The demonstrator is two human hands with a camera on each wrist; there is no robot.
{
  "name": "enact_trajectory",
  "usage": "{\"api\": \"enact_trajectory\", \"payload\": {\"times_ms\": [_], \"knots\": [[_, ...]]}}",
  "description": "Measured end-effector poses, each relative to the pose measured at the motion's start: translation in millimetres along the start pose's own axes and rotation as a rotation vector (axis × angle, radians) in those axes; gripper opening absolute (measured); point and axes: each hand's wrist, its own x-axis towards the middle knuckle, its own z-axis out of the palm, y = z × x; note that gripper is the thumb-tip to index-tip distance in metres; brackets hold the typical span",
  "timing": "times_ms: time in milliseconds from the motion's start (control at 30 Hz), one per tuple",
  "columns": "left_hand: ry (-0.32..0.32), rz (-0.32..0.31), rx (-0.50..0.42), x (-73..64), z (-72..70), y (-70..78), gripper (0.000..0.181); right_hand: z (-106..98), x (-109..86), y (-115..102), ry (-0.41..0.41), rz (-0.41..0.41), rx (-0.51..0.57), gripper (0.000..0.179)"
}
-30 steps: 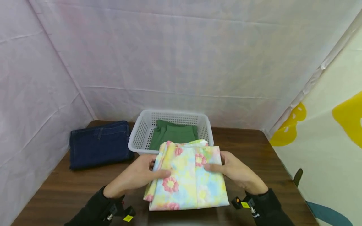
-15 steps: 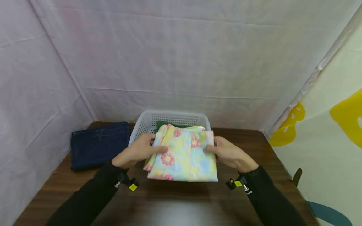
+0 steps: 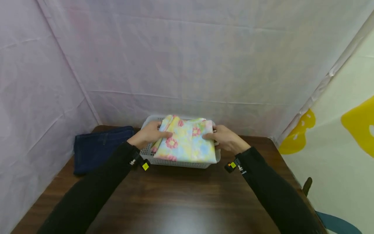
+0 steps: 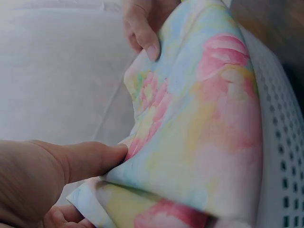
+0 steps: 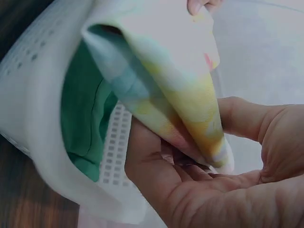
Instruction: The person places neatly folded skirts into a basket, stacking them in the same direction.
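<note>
We see pale fabric walls rising behind and to the left of a dark wooden table; its wood stretches between the white basket and the near side, and on from the basket to the right edge; the basket sits at the far side, with denim folded just to its left; we find the folded floral cloth above the basket's opening, its near edge close to the near rim; below it, inside the basket, lies a green cloth; our left hand pinches the floral cloth's left edge, thumb on top; our right hand clamps its right edge likewise, just above the right rim.
</note>
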Motion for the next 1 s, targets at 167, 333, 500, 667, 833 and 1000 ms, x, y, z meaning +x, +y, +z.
{"api": "enact_trajectory", "payload": {"times_ms": [167, 333, 500, 667, 833, 1000], "knots": [[0.051, -0.035, 0.049, 18.2, -3.1, -0.9, 0.048, -1.3, 19.0, -5.9, 0.023, 0.034, -0.055, 0.048], [0.072, -0.076, 0.088, 27.2, -2.2, -5.0, 0.056, -3.4, 30.3, -10.3, 0.066, 0.026, -0.175, 0.042], [0.066, -0.092, 0.113, 31.4, -3.3, -8.6, 0.059, -2.9, 37.0, -8.5, 0.056, 0.025, -0.209, 0.033], [0.044, -0.1, 0.115, 36.1, -6.0, -14.3, 0.052, -2.1, 37.8, -1.8, 0.042, 0.04, -0.231, 0.029], [0.06, -0.104, 0.158, 37.5, -6.9, -18.8, 0.056, -1.8, 40.1, 3.3, 0.01, 0.04, -0.202, 0.026], [0.105, -0.097, 0.276, 34.0, -8.4, -22.8, 0.048, -2.4, 38.8, 5.1, 0.017, 0.026, -0.261, 0.044]]}}
